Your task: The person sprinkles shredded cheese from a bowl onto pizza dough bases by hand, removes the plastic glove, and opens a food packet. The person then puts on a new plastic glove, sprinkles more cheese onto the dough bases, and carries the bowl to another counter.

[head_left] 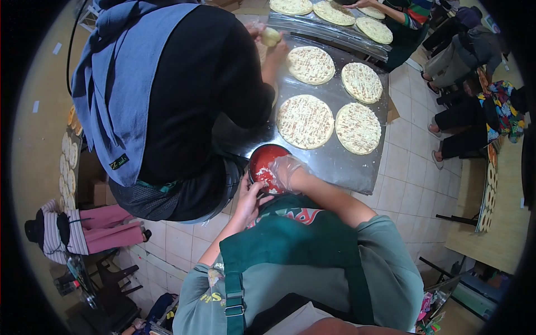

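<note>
A red bowl (269, 158) with a dark rim is held close to the green apron, at the near edge of the metal table (340, 173). White crumbly bits lie inside it. My left hand (249, 199) grips the bowl's near left side, thumb over the rim. In a clear plastic glove, my right hand (286, 171) reaches into the bowl; its fingertips are hard to make out. Beyond the bowl, a round flat base with white topping (305, 121) lies on the table, with several similar ones around it.
A co-worker in a dark top (195, 72) stands close at the left, hands around a pale yellow item (271, 37). Another metal table (357, 34) with more rounds adjoins at the back. Other people stand along the right side and lower left.
</note>
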Demonstrator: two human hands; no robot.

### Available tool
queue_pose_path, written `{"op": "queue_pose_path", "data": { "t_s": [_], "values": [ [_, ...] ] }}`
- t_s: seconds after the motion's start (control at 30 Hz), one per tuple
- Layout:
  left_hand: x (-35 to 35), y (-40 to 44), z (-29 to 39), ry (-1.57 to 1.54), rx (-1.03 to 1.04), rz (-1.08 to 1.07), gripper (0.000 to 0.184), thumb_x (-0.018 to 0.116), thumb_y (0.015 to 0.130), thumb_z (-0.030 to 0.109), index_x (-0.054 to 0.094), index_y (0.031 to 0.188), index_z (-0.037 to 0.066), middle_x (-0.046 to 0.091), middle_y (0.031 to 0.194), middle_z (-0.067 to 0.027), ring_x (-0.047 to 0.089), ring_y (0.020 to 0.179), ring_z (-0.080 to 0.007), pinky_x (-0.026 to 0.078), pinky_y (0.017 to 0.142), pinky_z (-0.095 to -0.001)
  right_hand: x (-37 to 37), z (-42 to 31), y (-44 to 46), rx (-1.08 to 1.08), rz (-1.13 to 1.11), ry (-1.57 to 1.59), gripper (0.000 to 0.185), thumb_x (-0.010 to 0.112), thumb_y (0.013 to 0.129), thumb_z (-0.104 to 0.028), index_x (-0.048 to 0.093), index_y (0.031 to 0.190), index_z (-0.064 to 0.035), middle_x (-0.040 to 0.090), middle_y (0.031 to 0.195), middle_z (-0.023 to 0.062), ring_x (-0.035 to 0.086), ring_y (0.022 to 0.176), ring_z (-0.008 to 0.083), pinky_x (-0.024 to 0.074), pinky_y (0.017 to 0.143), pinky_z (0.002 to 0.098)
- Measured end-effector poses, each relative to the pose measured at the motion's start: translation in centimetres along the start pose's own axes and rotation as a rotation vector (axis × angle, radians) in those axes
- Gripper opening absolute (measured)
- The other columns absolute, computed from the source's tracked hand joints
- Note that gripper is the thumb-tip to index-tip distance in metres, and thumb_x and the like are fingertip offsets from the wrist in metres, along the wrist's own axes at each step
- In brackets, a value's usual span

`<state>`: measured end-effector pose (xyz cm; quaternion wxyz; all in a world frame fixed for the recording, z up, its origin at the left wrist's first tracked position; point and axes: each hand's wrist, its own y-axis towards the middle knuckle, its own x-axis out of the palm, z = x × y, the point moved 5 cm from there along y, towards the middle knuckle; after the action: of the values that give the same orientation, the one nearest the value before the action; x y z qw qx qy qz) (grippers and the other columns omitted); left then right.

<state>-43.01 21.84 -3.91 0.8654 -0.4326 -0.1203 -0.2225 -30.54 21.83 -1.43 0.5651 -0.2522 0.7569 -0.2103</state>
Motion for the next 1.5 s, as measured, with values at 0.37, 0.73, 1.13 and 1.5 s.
{"op": "queue_pose_path", "data": {
  "t_s": [0.37,0.73,1.13,1.5],
  "values": [
    [0.2,0.9,-0.8,0.121,-0.09,-0.017,0.064,0.054,0.076,0.02,0.016,0.126,0.013,0.035,0.117,-0.0113,0.046,0.098,-0.0229,0.052,0.061,-0.0339,5.3,-0.3,-1.2,-0.134,-0.051,1.291,0.036,0.04,0.082,-0.033,0.051,0.106,-0.0087,0.056,0.099,0.0114,0.052,0.091,0.0229,0.0388,0.081,0.0326],
    [2.9,3.0,-1.0,0.116,-0.172,-0.1,0.067,0.055,0.076,0.022,0.013,0.127,0.013,0.036,0.114,-0.011,0.046,0.098,-0.0222,0.052,0.064,-0.0326,4.4,5.2,-1.6,0.152,0.534,0.796,0.026,0.055,0.075,-0.017,0.054,0.099,-0.0072,0.057,0.089,0.0125,0.057,0.075,0.0223,0.0456,0.066,0.0312],
    [1.9,4.0,-0.3,0.072,-0.202,0.024,0.057,0.053,0.077,0.026,0.021,0.122,0.014,0.04,0.109,-0.009,0.049,0.092,-0.0211,0.052,0.064,-0.0317,7.6,18.4,-1.5,0.353,0.718,2.055,0.033,0.05,0.074,0.004,0.042,0.106,0.0057,0.052,0.092,0.013,0.055,0.084,0.0203,0.0455,0.076,0.0281],
    [0.3,3.4,0.6,-0.019,-0.17,0.137,0.049,0.051,0.077,0.027,0.027,0.119,0.017,0.044,0.105,-0.0062,0.051,0.087,-0.0192,0.052,0.063,-0.0301,6.2,27.7,2.8,0.627,0.879,1.501,0.017,0.05,0.075,-0.002,0.056,0.091,-0.0024,0.057,0.082,0.0062,0.055,0.069,0.0146,0.0468,0.058,0.0241]
  ]
}}
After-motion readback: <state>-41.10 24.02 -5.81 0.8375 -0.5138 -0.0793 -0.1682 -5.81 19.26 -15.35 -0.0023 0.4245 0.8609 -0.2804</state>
